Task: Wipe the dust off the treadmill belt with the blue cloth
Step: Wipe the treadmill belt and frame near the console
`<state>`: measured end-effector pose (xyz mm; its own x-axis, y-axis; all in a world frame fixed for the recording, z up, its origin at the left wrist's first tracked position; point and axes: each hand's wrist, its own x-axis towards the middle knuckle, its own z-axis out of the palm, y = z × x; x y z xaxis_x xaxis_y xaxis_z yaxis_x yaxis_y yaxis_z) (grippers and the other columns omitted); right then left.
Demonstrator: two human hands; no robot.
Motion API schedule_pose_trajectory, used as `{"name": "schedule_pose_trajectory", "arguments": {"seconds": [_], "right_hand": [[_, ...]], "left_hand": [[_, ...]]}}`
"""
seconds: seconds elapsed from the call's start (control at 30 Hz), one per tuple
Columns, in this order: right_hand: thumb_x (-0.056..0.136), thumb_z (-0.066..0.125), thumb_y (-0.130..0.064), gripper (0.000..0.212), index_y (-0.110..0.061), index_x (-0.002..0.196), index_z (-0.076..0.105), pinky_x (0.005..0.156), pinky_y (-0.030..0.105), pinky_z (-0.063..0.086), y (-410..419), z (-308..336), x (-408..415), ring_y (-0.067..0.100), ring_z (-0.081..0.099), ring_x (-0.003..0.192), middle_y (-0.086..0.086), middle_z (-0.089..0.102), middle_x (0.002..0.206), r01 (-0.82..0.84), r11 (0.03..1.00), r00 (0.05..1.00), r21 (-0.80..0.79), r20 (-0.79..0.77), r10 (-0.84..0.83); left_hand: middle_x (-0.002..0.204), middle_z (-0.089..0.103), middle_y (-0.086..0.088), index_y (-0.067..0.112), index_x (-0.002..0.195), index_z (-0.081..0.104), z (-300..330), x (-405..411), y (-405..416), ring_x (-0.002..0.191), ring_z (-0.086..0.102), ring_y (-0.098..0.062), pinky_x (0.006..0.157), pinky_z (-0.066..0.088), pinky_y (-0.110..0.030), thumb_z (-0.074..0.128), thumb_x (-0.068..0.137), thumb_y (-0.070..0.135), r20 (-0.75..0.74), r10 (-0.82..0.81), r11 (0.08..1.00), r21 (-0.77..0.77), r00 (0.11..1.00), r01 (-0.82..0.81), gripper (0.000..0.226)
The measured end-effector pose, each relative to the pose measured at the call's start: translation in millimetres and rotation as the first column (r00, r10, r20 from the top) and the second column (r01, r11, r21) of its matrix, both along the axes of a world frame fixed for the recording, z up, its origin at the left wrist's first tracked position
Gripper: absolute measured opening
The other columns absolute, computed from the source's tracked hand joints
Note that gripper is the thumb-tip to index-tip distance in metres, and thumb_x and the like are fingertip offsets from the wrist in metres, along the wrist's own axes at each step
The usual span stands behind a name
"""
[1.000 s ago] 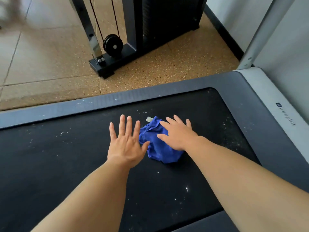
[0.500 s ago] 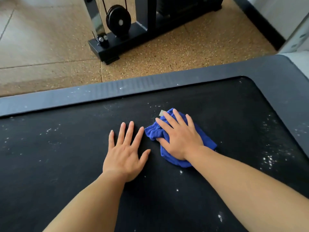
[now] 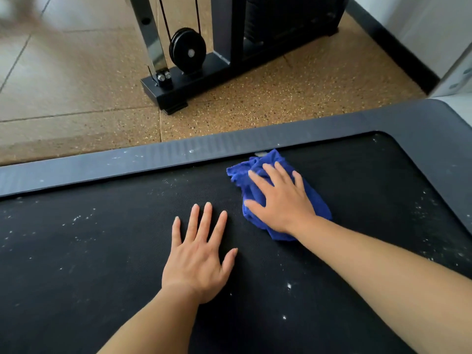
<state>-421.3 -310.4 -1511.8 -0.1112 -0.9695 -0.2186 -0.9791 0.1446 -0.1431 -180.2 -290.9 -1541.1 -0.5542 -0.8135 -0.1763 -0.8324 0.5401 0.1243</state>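
We look down on the black treadmill belt (image 3: pixel 102 264), which fills the lower frame and is flecked with white dust, thickest along its right margin and in a loose scatter at the left. A dark grey side rail (image 3: pixel 127 162) runs across the far edge of the belt and curves round at the right, and it too carries a few pale specks. Beyond the rail lies a speckled brown floor (image 3: pixel 281 98), on which stands the black base of a weight machine (image 3: pixel 217 70) with a round black pulley (image 3: pixel 188 50) and thin cables rising from it. Our two bare forearms reach in from the bottom edge. Our left hand (image 3: pixel 198 261) rests flat on the belt near its middle, fingers straight and slightly spread, holding nothing. Just beside it and farther from us, our right hand (image 3: pixel 281 200) presses palm-down on the blue cloth (image 3: pixel 316 205), fingers straight and fanned over the bunched fabric rather than curled round it. The cloth lies crumpled on the belt, its far corner touching the inner edge of the side rail, with a small pale tag (image 3: pixel 260 154) showing at that corner.
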Motion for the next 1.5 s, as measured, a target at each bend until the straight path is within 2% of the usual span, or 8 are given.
{"name": "schedule_pose_trajectory", "arguments": {"seconds": [0.27, 0.47, 0.63, 0.83, 0.97, 1.17, 1.33, 1.5], "right_hand": [[0.087, 0.051, -0.072, 0.076, -0.037, 0.153, 0.041, 0.113, 0.056, 0.027, 183, 4, 14, 0.029, 0.042, 0.143, -0.005, 0.041, 0.159, -0.262, 0.956, 0.964, -0.134, -0.083, 0.252], [0.093, 0.033, -0.068, 0.062, -0.038, 0.147, 0.045, 0.114, 0.063, 0.032, 99, -4, 10, 0.024, 0.042, 0.142, -0.015, 0.042, 0.156, -0.104, 0.993, 0.992, -0.056, -0.076, 0.099], [0.092, 0.02, -0.068, 0.07, -0.033, 0.148, 0.046, 0.114, 0.054, 0.032, 15, -4, -2, 0.027, 0.036, 0.145, -0.002, 0.041, 0.158, -0.13, 0.988, 0.985, -0.087, -0.129, 0.118], [0.098, 0.042, -0.063, 0.05, -0.031, 0.137, 0.045, 0.098, 0.048, 0.038, -51, -7, 12, 0.03, 0.041, 0.127, 0.002, 0.042, 0.139, 0.017, 0.982, 0.985, -0.188, -0.163, -0.048], [0.098, 0.045, -0.06, 0.047, -0.033, 0.136, 0.043, 0.099, 0.047, 0.039, -50, -3, 4, 0.028, 0.04, 0.125, -0.001, 0.043, 0.133, -0.067, 0.989, 0.991, -0.133, -0.123, 0.051], [0.089, 0.05, -0.057, 0.044, -0.028, 0.12, 0.058, 0.083, 0.046, 0.049, 73, 1, -8, 0.028, 0.054, 0.102, 0.0, 0.053, 0.115, -0.312, 0.923, 0.948, -0.226, -0.132, 0.288], [0.083, 0.057, -0.047, 0.025, -0.031, 0.098, 0.069, 0.08, 0.036, 0.038, 212, -11, -11, 0.02, 0.054, 0.092, -0.006, 0.049, 0.105, -0.386, 0.848, 0.922, -0.364, -0.187, 0.34], [0.088, 0.015, -0.069, 0.051, -0.047, 0.069, 0.057, 0.063, 0.029, 0.034, 233, -45, 5, 0.005, 0.048, 0.058, -0.021, 0.051, 0.062, 0.022, 0.893, 0.998, -0.45, -0.044, -0.047]], "left_hand": [[0.17, -0.005, -0.004, 0.028, 0.163, 0.006, 0, -1, 0, 0.156, -0.013, -0.028, 0.123, 0.002, -0.061, 0.015, 0.096, 0.07, 0.0, 0.005, 1.0, 0.007, 1.0, -0.005, 0.08], [0.17, -0.008, -0.003, 0.03, 0.162, 0.002, 0, 0, 1, 0.156, -0.015, -0.026, 0.124, -0.001, -0.06, 0.012, 0.095, 0.07, -0.006, 0.002, 1.0, -0.006, 1.0, -0.002, 0.079], [0.17, -0.012, -0.001, 0.032, 0.16, -0.005, 3, -1, 3, 0.155, -0.019, -0.024, 0.123, -0.005, -0.059, 0.009, 0.095, 0.072, -0.026, 0.005, 1.0, -0.01, 1.0, -0.006, 0.078], [0.168, -0.021, 0.0, 0.033, 0.16, -0.012, 6, -1, 3, 0.152, -0.027, -0.025, 0.122, -0.011, -0.058, 0.005, 0.094, 0.072, -0.031, 0.004, 1.0, -0.014, 1.0, -0.004, 0.079], [0.167, -0.023, 0.0, 0.033, 0.16, -0.013, 6, 0, 3, 0.152, -0.029, -0.024, 0.122, -0.013, -0.058, 0.005, 0.093, 0.073, -0.038, 0.0, 1.0, 0.0, 0.999, 0.0, 0.08], [0.166, -0.026, -0.001, 0.032, 0.159, -0.017, 7, 0, 2, 0.151, -0.031, -0.024, 0.121, -0.013, -0.059, 0.004, 0.092, 0.072, -0.031, -0.008, 1.0, 0.004, 0.999, 0.008, 0.08], [0.166, -0.028, -0.002, 0.031, 0.159, -0.018, 7, -2, 3, 0.149, -0.034, -0.024, 0.121, -0.014, -0.059, 0.002, 0.093, 0.075, -0.001, -0.011, 1.0, 0.011, 1.0, 0.011, 0.082], [0.162, -0.036, -0.002, 0.029, 0.156, -0.027, 12, -7, 4, 0.146, -0.04, -0.022, 0.121, -0.017, -0.057, -0.002, 0.092, 0.076, 0.061, 0.014, 0.999, 0.037, 0.998, -0.016, 0.083]]}}
